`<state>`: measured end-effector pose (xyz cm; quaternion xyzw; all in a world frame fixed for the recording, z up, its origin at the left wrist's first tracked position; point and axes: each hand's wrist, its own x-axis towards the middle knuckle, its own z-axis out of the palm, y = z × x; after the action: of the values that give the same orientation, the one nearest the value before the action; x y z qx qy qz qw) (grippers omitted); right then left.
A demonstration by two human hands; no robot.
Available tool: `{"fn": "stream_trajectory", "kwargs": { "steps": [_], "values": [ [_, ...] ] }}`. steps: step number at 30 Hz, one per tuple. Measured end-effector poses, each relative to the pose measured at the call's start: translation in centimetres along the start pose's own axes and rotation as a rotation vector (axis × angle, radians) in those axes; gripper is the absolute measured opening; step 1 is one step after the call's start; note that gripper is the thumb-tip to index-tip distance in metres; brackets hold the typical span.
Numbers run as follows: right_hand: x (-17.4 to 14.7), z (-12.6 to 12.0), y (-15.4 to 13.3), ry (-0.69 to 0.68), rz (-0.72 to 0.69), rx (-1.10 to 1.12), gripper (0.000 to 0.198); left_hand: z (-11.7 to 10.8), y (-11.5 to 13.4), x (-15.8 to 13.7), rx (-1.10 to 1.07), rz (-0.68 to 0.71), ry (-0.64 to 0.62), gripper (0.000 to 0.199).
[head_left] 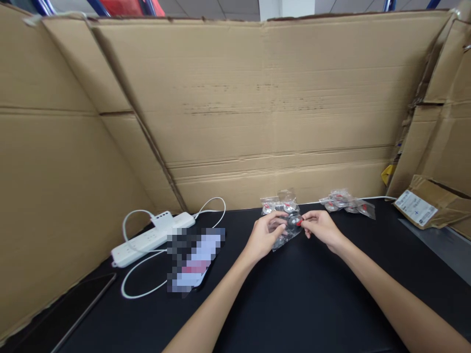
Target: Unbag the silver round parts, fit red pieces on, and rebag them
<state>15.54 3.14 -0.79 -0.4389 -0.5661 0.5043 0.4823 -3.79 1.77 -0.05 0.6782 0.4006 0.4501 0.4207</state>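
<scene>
Near the back of the black table, both hands are at a small round dark-and-silver disc with a red tab (295, 221), which lies against a clear plastic bag (286, 241). My left hand (265, 234) curls its fingers and thumb around the bag from the left. On the other side, my right hand (321, 228) pinches the disc's edge at the red tab. Just behind my left hand are similar round pieces in clear bags (289, 208), partly hidden by the fingers.
More bagged round pieces (346, 202) lie to the right. A torn cardboard box (436, 201) with a label stands at the far right. At left are a white power strip (152, 238) with cables, a pixelated phone (200, 260) and a dark tablet (69, 309). Cardboard walls (265, 98) enclose the table.
</scene>
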Motion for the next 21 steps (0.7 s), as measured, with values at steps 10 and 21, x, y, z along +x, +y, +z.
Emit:
{"fn": "stream_trajectory", "kwargs": {
  "steps": [10,21],
  "values": [
    [0.3,-0.5,0.4,-0.059,-0.145,-0.219,0.017,1.3,-0.3,-0.4,-0.062,-0.005,0.024,0.034],
    [-0.8,-0.6,-1.3,-0.142,-0.282,-0.448,0.012,2.0,0.4,-0.9,0.042,0.041,-0.033,0.031]
  ]
}}
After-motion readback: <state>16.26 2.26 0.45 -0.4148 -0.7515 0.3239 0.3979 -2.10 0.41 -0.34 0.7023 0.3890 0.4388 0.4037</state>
